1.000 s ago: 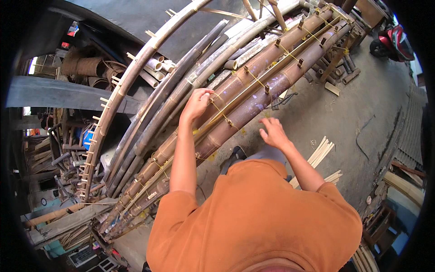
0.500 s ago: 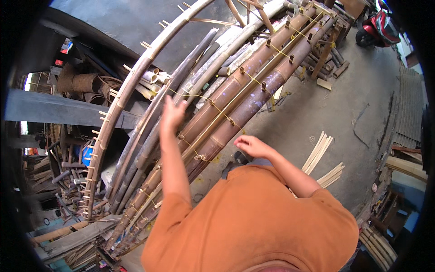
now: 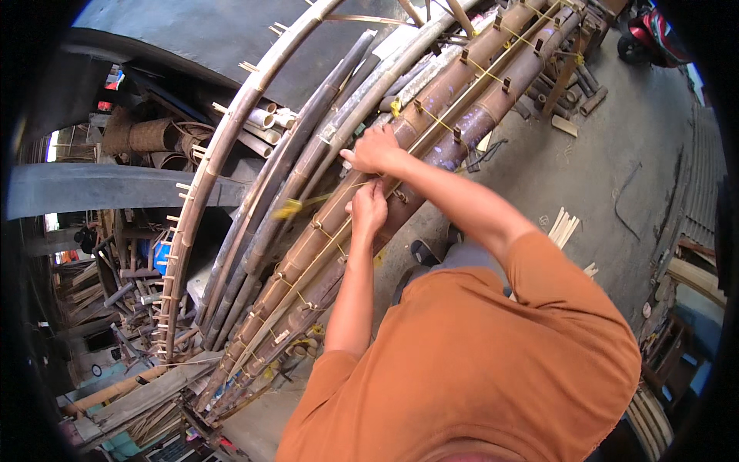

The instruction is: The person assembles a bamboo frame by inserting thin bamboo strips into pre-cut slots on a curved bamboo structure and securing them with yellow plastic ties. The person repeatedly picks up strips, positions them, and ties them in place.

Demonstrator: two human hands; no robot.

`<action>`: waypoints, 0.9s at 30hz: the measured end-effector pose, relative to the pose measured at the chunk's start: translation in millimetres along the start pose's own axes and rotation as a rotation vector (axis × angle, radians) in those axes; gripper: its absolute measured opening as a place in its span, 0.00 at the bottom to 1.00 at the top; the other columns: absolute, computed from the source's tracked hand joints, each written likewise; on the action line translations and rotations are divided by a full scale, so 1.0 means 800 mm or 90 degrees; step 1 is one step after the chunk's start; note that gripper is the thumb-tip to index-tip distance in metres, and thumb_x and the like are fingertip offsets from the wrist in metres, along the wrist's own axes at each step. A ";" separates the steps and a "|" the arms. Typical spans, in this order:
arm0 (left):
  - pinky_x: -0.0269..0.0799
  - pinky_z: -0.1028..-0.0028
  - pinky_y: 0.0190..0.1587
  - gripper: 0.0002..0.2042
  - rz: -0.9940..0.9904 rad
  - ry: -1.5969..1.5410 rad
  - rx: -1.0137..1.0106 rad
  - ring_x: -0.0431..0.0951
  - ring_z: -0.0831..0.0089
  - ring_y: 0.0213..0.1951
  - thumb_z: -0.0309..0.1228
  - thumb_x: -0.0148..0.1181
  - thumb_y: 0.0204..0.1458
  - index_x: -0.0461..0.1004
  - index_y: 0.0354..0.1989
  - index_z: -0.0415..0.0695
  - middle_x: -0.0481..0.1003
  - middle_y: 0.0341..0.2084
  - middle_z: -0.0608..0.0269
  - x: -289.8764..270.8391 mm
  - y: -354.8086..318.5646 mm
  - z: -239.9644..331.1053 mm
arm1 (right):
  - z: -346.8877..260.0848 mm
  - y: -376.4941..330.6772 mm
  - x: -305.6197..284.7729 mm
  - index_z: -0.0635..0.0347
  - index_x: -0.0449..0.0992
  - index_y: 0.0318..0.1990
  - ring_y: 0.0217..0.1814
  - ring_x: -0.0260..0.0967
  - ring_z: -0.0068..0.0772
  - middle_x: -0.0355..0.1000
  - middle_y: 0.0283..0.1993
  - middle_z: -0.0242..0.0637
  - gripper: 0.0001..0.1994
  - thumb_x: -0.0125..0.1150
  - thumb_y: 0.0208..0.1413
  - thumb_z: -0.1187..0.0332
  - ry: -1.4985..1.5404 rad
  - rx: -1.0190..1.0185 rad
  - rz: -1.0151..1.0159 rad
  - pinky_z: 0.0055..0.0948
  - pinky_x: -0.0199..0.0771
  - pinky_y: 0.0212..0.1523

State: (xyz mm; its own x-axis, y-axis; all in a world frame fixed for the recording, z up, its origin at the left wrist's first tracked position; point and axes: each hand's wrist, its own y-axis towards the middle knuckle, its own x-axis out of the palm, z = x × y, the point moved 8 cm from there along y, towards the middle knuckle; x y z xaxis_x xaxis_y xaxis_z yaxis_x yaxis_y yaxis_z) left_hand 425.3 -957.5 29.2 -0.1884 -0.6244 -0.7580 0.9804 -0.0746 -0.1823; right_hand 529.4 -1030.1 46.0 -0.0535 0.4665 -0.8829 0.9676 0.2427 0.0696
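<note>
Both hands meet at mid-length of the brown bamboo poles [image 3: 431,131], which lie on a stack of curved poles [image 3: 308,154]. Left hand [image 3: 369,206] pinches a yellow cord [image 3: 319,196] against the poles, fingers closed. Right hand [image 3: 377,148] rests on top just above it, fingers curled; whether it grips the cord, cannot tell.

Progress, judged: several yellow ties [image 3: 435,117] already cross the poles above and below the hands; the tie at the hands looks unfinished, its loose end trailing left.

Long axis runs diagonally, lower left to upper right, bowed slightly. Bamboo strips [image 3: 563,225] lie on the concrete floor [image 3: 616,177] to the right.
</note>
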 end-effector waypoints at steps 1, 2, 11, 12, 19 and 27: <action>0.61 0.51 0.49 0.17 0.010 -0.040 0.004 0.76 0.46 0.46 0.40 0.45 0.63 0.77 0.47 0.46 0.79 0.38 0.45 -0.002 0.004 -0.001 | 0.000 0.005 0.004 0.62 0.80 0.37 0.44 0.76 0.50 0.78 0.36 0.50 0.33 0.39 0.63 0.40 -0.011 0.015 -0.049 0.48 0.72 0.47; 0.61 0.52 0.49 0.16 0.022 -0.016 0.014 0.77 0.47 0.45 0.41 0.45 0.63 0.77 0.47 0.46 0.79 0.37 0.46 -0.001 0.000 0.000 | -0.011 0.000 0.033 0.65 0.80 0.42 0.47 0.75 0.44 0.78 0.39 0.51 0.31 0.41 0.65 0.43 0.342 -0.044 -0.361 0.42 0.72 0.50; 0.67 0.58 0.50 0.15 0.079 0.043 -0.004 0.80 0.62 0.39 0.42 0.47 0.63 0.78 0.43 0.47 0.80 0.33 0.56 -0.008 0.006 0.005 | 0.000 -0.239 0.016 0.64 0.68 0.20 0.27 0.65 0.52 0.67 0.20 0.49 0.21 0.52 0.63 0.59 0.405 -0.292 -0.220 0.41 0.69 0.50; 0.69 0.66 0.45 0.13 0.094 -0.155 0.046 0.79 0.69 0.35 0.38 0.49 0.64 0.78 0.41 0.43 0.80 0.30 0.59 -0.018 0.025 0.009 | -0.002 -0.235 0.029 0.62 0.68 0.17 0.27 0.66 0.52 0.66 0.18 0.48 0.23 0.51 0.63 0.59 0.444 -0.259 -0.177 0.40 0.66 0.55; 0.72 0.58 0.35 0.13 0.363 0.032 0.138 0.79 0.52 0.28 0.35 0.49 0.60 0.78 0.39 0.42 0.78 0.24 0.51 -0.080 0.166 -0.032 | -0.001 -0.270 0.022 0.62 0.78 0.20 0.30 0.72 0.54 0.72 0.19 0.48 0.21 0.53 0.59 0.57 0.071 -0.228 -0.263 0.43 0.67 0.54; 0.72 0.56 0.49 0.25 0.129 0.027 0.097 0.78 0.46 0.45 0.45 0.50 0.60 0.72 0.54 0.35 0.78 0.40 0.40 -0.117 0.092 -0.068 | -0.065 -0.320 0.055 0.61 0.78 0.46 0.52 0.71 0.47 0.75 0.46 0.51 0.17 0.55 0.58 0.58 0.182 -0.081 -0.216 0.42 0.69 0.55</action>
State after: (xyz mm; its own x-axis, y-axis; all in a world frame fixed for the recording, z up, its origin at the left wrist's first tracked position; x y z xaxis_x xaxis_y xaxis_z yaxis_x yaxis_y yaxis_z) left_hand 512.2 -862.6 52.5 0.0144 -0.6051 -0.7960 0.9950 -0.0697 0.0709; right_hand 266.8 -1027.6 13.4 -0.4449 0.5548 -0.7030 0.8469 0.5159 -0.1289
